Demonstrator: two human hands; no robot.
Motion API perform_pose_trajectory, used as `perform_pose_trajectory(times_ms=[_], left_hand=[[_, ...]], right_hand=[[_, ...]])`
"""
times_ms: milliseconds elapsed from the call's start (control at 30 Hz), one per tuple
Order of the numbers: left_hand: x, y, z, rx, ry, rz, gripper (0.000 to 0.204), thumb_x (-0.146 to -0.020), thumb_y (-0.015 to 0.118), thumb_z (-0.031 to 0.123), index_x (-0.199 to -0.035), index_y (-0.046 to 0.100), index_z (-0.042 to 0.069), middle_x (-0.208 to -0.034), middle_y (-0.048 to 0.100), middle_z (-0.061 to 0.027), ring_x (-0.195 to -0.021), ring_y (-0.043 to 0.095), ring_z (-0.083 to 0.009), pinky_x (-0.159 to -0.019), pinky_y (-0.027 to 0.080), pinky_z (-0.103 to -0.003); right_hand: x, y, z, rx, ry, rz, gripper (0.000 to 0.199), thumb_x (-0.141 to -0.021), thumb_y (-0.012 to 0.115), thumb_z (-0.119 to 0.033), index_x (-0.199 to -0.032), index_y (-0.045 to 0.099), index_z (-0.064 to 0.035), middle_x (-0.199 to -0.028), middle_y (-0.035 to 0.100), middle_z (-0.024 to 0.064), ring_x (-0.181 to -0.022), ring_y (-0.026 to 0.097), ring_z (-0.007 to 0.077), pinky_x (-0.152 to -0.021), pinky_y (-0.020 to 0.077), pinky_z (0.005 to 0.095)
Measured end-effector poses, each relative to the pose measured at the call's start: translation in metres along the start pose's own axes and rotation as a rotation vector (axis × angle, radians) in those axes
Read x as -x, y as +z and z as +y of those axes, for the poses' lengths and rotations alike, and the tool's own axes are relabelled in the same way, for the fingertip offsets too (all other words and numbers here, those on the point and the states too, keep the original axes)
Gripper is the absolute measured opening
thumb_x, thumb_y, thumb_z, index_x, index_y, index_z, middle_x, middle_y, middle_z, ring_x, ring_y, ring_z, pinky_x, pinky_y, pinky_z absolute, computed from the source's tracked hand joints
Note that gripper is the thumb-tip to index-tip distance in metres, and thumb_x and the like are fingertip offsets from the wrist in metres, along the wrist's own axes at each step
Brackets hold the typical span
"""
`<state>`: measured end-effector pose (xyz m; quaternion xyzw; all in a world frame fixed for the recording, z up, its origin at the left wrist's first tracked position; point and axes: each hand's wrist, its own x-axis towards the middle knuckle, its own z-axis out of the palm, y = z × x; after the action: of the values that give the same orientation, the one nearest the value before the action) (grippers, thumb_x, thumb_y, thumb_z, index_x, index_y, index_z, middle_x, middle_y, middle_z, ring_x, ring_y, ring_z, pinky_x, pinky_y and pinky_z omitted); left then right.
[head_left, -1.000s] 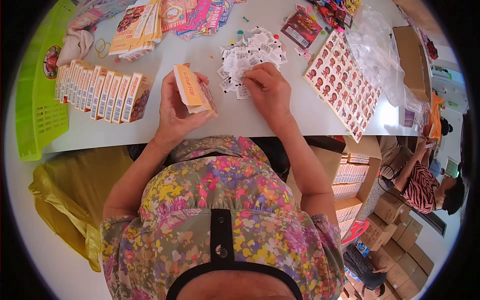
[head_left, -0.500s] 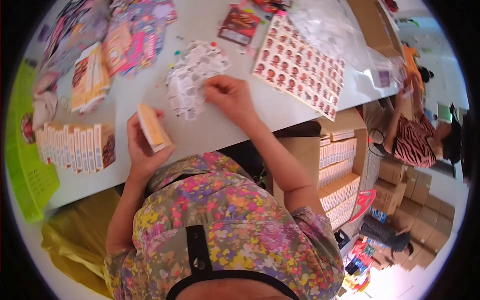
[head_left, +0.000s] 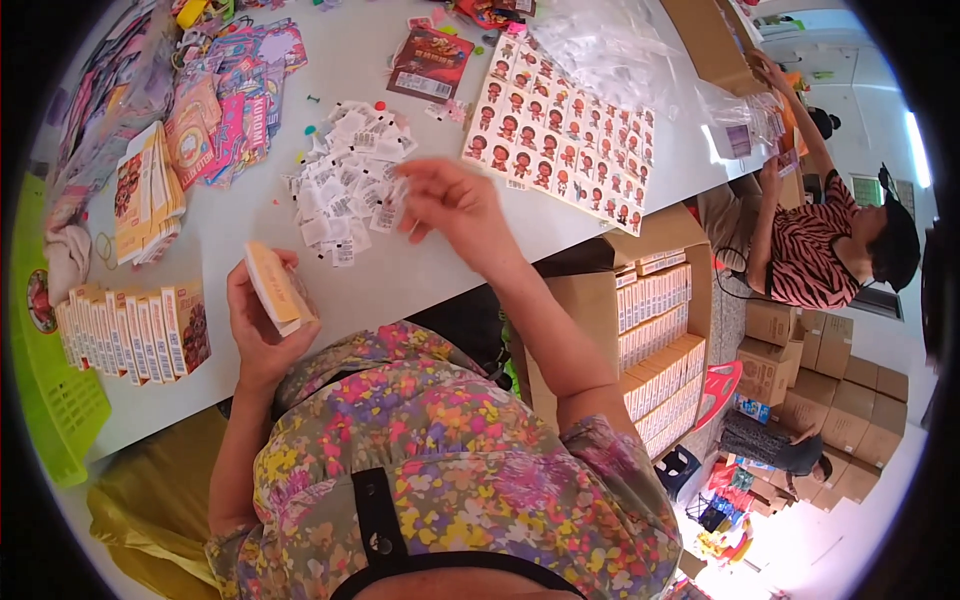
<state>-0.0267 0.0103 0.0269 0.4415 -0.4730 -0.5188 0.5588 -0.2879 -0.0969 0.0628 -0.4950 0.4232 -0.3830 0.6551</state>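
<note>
My left hand [head_left: 255, 345] is closed round a small yellow-and-white box [head_left: 275, 285], held tilted at the table's near edge. Over the right side of a heap of small white sachets [head_left: 335, 190] is my right hand [head_left: 455, 210]. Its thumb and fingers pinch what looks like one white sachet [head_left: 396, 205], partly hidden and slightly blurred. Left of my left hand, a row of similar boxes [head_left: 140, 335] stands on edge. Behind that row lies a stack of flat yellow cartons [head_left: 145, 195].
A sticker sheet [head_left: 560, 140] and a dark red packet [head_left: 430, 65] lie beyond my right hand. Colourful cards [head_left: 235, 110] are at the far left, a green basket [head_left: 60, 420] at the left edge. An open carton of boxes [head_left: 655, 350] stands right; another person [head_left: 820, 250] works beyond.
My right hand's fingers have gone from tightly curled to more extended, staying at the heap's right side. My left hand still holds the box. The whole view has shifted slightly.
</note>
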Motion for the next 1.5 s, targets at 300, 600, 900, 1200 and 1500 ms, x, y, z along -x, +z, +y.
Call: perform_pose_trajectory(times_ms=[300,600,900,1200,1500], left_hand=[[-0.001,0.0,0.004,-0.045,-0.04,-0.029,0.084,-0.061,0.079,0.007,-0.132,0.035,0.004,-0.123,0.049,-0.0134,-0.115,0.048,-0.022,-0.101,0.037,-0.037],[0.0,0.0,0.001,-0.055,-0.037,-0.009,0.083,-0.06,0.078,0.005,-0.132,0.036,0.003,-0.121,0.05,-0.0127,-0.115,0.048,-0.0221,-0.102,0.036,-0.037],[-0.002,0.001,0.004,-0.062,-0.088,-0.02,0.082,-0.061,0.077,0.005,-0.133,0.036,0.003,-0.123,0.05,-0.0121,-0.118,0.048,-0.0227,-0.105,0.035,-0.038],[-0.001,0.001,0.002,-0.052,-0.028,-0.01,0.081,-0.064,0.078,0.004,-0.133,0.037,0.002,-0.122,0.052,-0.0113,-0.117,0.05,-0.0216,-0.103,0.038,-0.037],[-0.034,0.031,0.027,-0.674,0.19,0.145,0.074,-0.06,0.085,0.01,-0.125,0.05,0.005,-0.113,0.057,-0.0107,-0.101,0.055,-0.0246,-0.088,0.046,-0.036]], right_hand=[[-0.045,-0.13,-0.022,1.245,-0.488,0.385,0.022,-0.083,0.069,-0.003,-0.104,0.069,0.0005,-0.098,0.066,0.0122,-0.083,0.067,0.0204,-0.069,0.0543,0.0285],[-0.063,-0.147,-0.043,1.26,-0.371,0.127,0.022,-0.082,0.072,-0.012,-0.101,0.071,-0.0019,-0.097,0.065,0.0099,-0.084,0.063,0.0231,-0.073,0.0531,0.0313],[-0.062,-0.142,-0.022,1.508,-0.664,0.204,0.011,-0.088,0.064,-0.011,-0.094,0.067,-0.0025,-0.087,0.066,0.0057,-0.074,0.062,0.0192,-0.069,0.0512,0.0293],[-0.049,-0.137,-0.038,0.761,-0.109,0.214,0.022,-0.092,0.063,-0.021,-0.096,0.066,0.0002,-0.078,0.058,-0.0047,-0.07,0.047,0.003,-0.06,0.0396,0.0212],[0.012,0.034,-0.079,0.214,-0.18,-0.104,0.013,-0.089,0.062,-0.003,-0.097,0.068,0.0046,-0.085,0.069,0.0089,-0.073,0.066,0.0117,-0.062,0.0516,0.0229]])
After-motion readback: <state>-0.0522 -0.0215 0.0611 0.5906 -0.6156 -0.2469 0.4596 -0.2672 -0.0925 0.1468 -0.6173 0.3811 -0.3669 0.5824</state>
